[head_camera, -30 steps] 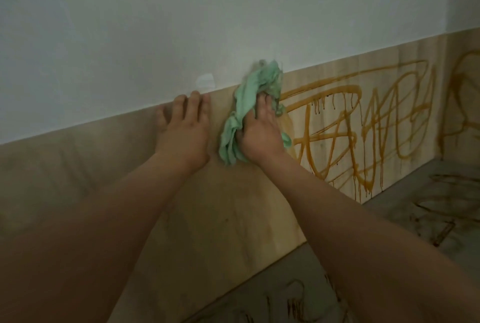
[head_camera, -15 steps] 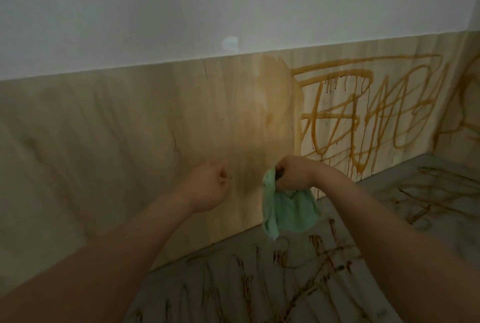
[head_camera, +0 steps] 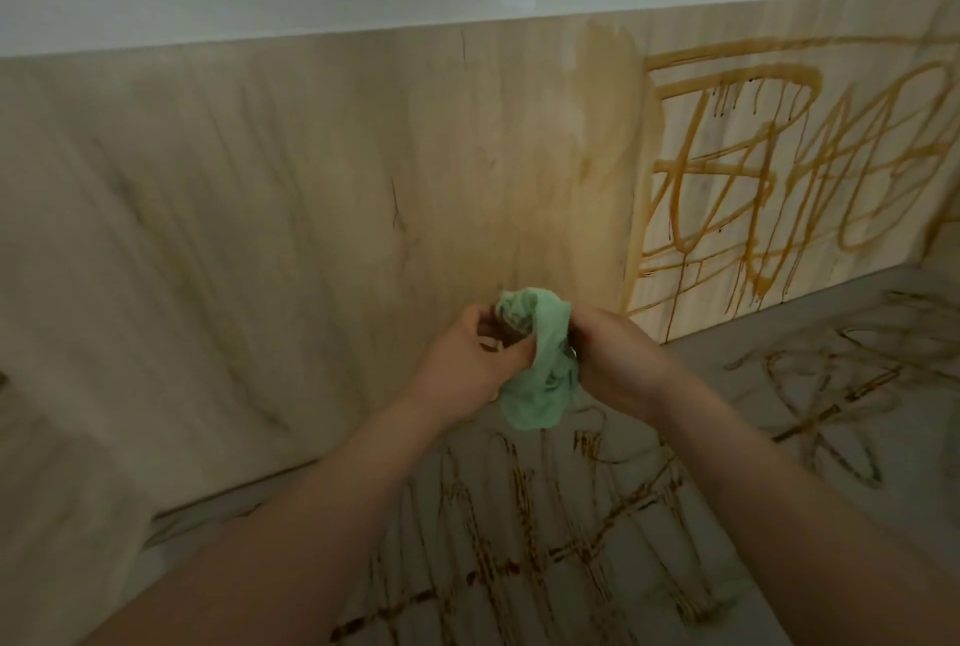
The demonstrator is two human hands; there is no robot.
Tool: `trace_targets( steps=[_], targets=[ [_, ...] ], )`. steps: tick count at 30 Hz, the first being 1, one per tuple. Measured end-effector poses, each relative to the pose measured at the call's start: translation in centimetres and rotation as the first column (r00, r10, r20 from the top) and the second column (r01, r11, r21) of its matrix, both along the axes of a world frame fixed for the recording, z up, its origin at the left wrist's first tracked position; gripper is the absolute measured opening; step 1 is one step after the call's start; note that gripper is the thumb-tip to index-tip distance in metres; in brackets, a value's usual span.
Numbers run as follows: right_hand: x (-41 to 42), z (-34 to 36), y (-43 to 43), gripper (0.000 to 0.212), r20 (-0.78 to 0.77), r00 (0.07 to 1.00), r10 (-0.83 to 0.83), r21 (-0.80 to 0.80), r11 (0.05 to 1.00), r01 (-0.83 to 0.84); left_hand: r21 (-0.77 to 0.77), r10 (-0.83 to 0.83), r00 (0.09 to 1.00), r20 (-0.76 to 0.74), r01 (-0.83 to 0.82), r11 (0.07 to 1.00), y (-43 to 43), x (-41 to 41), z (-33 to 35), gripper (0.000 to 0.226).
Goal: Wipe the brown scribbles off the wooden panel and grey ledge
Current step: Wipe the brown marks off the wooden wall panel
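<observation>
Cleaning in progress: a person bunches a crumpled mint-green cloth (head_camera: pixel 540 385) in both hands before a pale wooden panel (head_camera: pixel 260 229). Left of the cloth, the panel shows bare grain. The left hand (head_camera: pixel 467 364), touching the cloth's left side, has fingers and thumb curled round its upper folds. The right hand (head_camera: pixel 613 364), on the cloth's right side, grips it with curled fingers, the tips hidden in fabric. Above the cloth and slightly right, a faint tan smear (head_camera: pixel 602 89) marks the wood. Well right of the cloth, dripping brown scribbles (head_camera: pixel 779 177) cover the panel. Below the cloth, darker scribbles (head_camera: pixel 524 531) cross the flat grey ledge (head_camera: pixel 914 458). The cloth looks light, soft and limp, its inner folds stained. It is probably best taken as a wad in the palm with a clean face outward, since a loose corner would merely drag.
</observation>
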State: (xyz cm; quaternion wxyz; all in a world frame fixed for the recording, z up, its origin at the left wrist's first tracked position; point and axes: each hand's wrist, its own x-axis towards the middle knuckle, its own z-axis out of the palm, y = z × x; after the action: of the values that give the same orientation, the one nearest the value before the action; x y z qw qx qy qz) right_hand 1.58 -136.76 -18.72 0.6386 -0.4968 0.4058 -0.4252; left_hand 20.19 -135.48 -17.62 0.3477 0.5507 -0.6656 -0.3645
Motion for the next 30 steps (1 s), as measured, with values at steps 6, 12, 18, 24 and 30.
trace_targets(
  steps=[6, 12, 18, 24, 30],
  targets=[
    [1.2, -0.4, 0.9, 0.048, -0.223, 0.975, 0.019, -0.132, 0.99, -0.049, -0.037, 0.053, 0.998, 0.037, -0.052, 0.998, 0.8, 1.0, -0.6, 0.05],
    [1.2, 1.1, 1.3, 0.031, -0.138, 0.982, -0.13, -0.241, 0.966, 0.094, 0.045, -0.011, 0.98, -0.197, 0.02, 0.999, 0.6, 3.5, -0.5, 0.011],
    [1.4, 2.6, 1.5, 0.039, -0.016, 0.98, -0.197, -0.149, 0.97, 0.193, 0.142, 0.094, 0.831, -0.549, -0.018, 0.99, 1.2, 4.1, 0.8, 0.019],
    [2.3, 4.6, 2.5, 0.057, 0.008, 0.986, -0.164, -0.018, 0.986, 0.164, 0.16, 0.264, 0.807, -0.529, -0.211, 0.964, 0.9, 3.9, 1.5, 0.021],
    [0.4, 4.0, 2.8, 0.046, -0.257, 0.952, 0.165, -0.016, 0.984, -0.175, 0.345, 0.351, 0.674, -0.65, -0.15, 0.927, 0.2, 5.0, 2.7, 0.027]
  ],
)
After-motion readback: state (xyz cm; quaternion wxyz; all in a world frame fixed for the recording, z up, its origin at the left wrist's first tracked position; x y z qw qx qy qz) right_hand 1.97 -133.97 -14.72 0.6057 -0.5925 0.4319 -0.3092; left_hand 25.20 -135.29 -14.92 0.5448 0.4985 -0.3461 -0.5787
